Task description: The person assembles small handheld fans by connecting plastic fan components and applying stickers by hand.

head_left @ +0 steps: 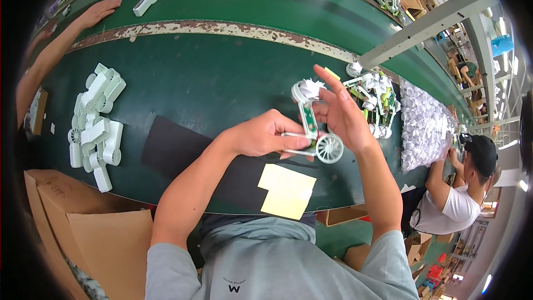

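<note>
Closed round a pale green handheld fan casing (309, 112), my left hand (265, 133) grips its lower left side. A green circuit board shows inside the casing, and a white fan blade (311, 88) sits in the round upper end. At the lower right a round spoked grille (329, 148) sticks out; how it joins the rest I cannot tell. My right hand (347, 114) is beside the casing with its fingers spread, some of them partly behind it. Below the hands, a black mat (177, 147) and yellow paper sheets (288, 190) lie on the green table (222, 78).
Pale green fan casings (94, 128) are piled at left. Part-assembled fans (375, 97) and a bag of white fan blades (425, 125) lie at right. Another person's hand (102, 11) rests beyond the ledge (222, 29). A metal post (422, 30) slants overhead; cardboard boxes (105, 239) stand lower left.
</note>
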`<action>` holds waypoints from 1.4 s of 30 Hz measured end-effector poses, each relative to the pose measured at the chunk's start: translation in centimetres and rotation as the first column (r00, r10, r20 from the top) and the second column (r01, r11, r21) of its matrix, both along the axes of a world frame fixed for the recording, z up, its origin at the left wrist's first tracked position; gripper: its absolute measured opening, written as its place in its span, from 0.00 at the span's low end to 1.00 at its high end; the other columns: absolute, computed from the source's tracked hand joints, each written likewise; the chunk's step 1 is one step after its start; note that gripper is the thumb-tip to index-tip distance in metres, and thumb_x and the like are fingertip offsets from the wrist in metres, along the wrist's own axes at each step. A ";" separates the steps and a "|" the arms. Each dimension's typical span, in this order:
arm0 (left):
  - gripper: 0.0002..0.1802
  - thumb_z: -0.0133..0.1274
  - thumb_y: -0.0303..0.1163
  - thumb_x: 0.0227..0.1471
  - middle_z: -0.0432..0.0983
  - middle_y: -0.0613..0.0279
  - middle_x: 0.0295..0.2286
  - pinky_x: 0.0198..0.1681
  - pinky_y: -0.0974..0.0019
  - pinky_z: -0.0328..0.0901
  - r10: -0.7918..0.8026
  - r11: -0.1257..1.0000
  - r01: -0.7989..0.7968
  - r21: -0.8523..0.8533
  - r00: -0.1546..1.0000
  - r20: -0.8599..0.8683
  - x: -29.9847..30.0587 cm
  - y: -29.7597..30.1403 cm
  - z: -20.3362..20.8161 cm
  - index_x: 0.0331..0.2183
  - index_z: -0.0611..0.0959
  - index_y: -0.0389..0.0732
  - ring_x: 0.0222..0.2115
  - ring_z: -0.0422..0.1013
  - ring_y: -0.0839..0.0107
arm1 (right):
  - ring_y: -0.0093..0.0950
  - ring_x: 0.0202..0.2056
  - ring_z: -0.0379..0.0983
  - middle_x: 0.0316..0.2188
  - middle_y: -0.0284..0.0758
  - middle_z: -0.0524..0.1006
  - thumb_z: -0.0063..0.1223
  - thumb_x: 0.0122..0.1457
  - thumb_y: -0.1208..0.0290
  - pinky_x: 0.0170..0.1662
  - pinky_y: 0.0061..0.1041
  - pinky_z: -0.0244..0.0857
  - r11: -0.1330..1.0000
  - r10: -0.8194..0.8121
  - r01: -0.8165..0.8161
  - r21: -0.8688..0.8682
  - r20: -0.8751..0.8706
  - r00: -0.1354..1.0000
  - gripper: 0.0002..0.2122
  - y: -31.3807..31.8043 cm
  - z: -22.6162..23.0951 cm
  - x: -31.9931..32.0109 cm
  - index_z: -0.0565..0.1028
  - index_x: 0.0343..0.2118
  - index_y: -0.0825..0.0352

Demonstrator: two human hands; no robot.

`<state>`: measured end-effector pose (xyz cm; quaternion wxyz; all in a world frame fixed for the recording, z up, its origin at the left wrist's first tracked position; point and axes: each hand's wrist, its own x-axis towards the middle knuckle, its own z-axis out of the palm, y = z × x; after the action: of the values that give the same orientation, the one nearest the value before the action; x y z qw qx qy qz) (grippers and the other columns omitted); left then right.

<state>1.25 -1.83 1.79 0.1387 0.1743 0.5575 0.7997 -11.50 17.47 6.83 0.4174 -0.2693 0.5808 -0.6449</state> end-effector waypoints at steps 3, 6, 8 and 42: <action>0.18 0.56 0.42 0.65 0.72 0.70 0.19 0.26 0.72 0.59 -0.094 0.978 0.108 -0.179 0.992 0.082 -0.2 0.5 0.4 0.40 0.88 0.35 0.20 0.64 0.82 | 0.21 0.40 0.76 0.46 0.35 0.79 0.47 0.70 0.53 0.35 0.18 0.66 0.988 -0.018 0.029 0.155 -0.067 0.998 0.25 0.5 0.5 -0.8 0.71 0.60 0.67; 0.21 0.52 0.45 0.67 0.73 0.69 0.19 0.26 0.72 0.59 -0.096 0.964 0.127 -0.233 0.986 0.138 -0.6 0.4 -0.6 0.40 0.87 0.36 0.20 0.64 0.82 | 0.21 0.42 0.76 0.43 0.32 0.78 0.59 0.63 0.67 0.39 0.21 0.70 0.980 -0.032 0.077 0.186 -0.232 0.972 0.20 1.1 1.8 -1.2 0.73 0.56 0.67; 0.20 0.51 0.42 0.67 0.74 0.69 0.21 0.28 0.72 0.60 -0.049 0.981 0.089 -0.174 0.974 0.219 -1.0 0.5 -1.7 0.49 0.85 0.36 0.21 0.64 0.82 | 0.23 0.43 0.75 0.43 0.34 0.77 0.59 0.62 0.75 0.42 0.24 0.72 0.990 -0.086 0.116 0.077 -0.318 0.944 0.16 1.7 2.1 -0.8 0.72 0.52 0.68; 0.19 0.65 0.38 0.47 0.76 0.52 0.22 0.31 0.62 0.66 0.643 0.699 -0.614 -0.367 0.764 -0.053 -1.0 3.8 -2.1 0.29 0.79 0.31 0.24 0.72 0.68 | 0.30 0.58 0.72 0.60 0.50 0.71 0.56 0.64 0.82 0.59 0.28 0.66 0.972 -0.092 0.205 0.112 -0.622 0.778 0.13 0.8 -0.2 4.1 0.69 0.49 0.71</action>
<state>0.27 1.92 -0.31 -0.0908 -0.0867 0.7151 0.6877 -7.44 18.29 6.62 0.1760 -0.3795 0.7578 -0.5007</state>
